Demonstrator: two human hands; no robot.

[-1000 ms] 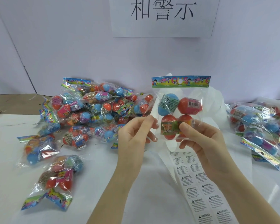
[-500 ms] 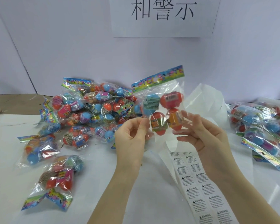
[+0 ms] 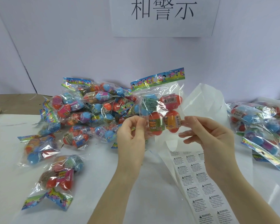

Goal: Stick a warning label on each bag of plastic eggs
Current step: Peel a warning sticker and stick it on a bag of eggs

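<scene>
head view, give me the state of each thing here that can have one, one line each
held bag of eggs: lifted off the table, tilted, sealed
left hand: pinches the bag's lower left edge
right hand: fingers touch the bag's lower right edge
warning label sheet: flat on the table, many labels unpeeled
left pile of bags: heaped on the table
right pile of bags: lying on the table

Two bare forearms, sleeveless, no rings or watch.

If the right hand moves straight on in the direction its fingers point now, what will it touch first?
The right hand points left, toward the held bag of eggs. Its fingertips already touch or nearly touch the bag's lower right edge, so it would probably meet the orange egg there first; depth is unclear.
</scene>
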